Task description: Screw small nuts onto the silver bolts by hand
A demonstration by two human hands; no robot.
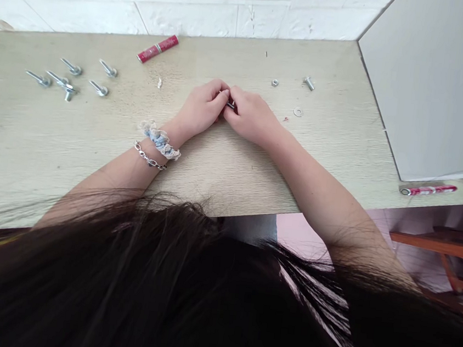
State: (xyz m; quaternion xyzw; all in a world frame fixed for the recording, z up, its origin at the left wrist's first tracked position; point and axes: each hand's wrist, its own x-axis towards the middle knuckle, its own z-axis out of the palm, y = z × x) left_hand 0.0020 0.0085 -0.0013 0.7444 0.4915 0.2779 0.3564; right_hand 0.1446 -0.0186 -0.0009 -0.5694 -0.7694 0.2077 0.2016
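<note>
The right hand (pixel 252 116) and the left hand (pixel 200 107) are curled shut and pressed together near the middle of the surface, with their fingertips meeting. A small dark metal piece (pixel 231 105) sits right where they meet. The right hand's fingers pinch it, and it lies just beside the left hand's fingertips, so the right hand is the nearer one. I cannot tell if the left hand touches it too. The fingers hide most of the piece. The bit that shows seems to lie long ways from left to right, but it is too small to be sure.

The pale wood-look surface (pixel 231 179) holds other things too. Well apart on the left is a group of six silver metal bolts (pixel 61 79). Far from the hands is a shiny red tube (pixel 157 48). To the right of the hands are a tiny silver hex nut (pixel 274 82), a short silver bolt (pixel 309 83) and a flat round silver washer (pixel 298 111). A pink and white tube (pixel 428 190) lies by the right side. A big gray board (pixel 427 83) stands at the far right, and a white brick wall (pixel 191 3) runs along the far edge. The left wrist wears a blue and white lacy scrunchie (pixel 159 139) and a silver chain bracelet (pixel 149 156). Long dark hair (pixel 119 294) hangs across the near part of the view.
</note>
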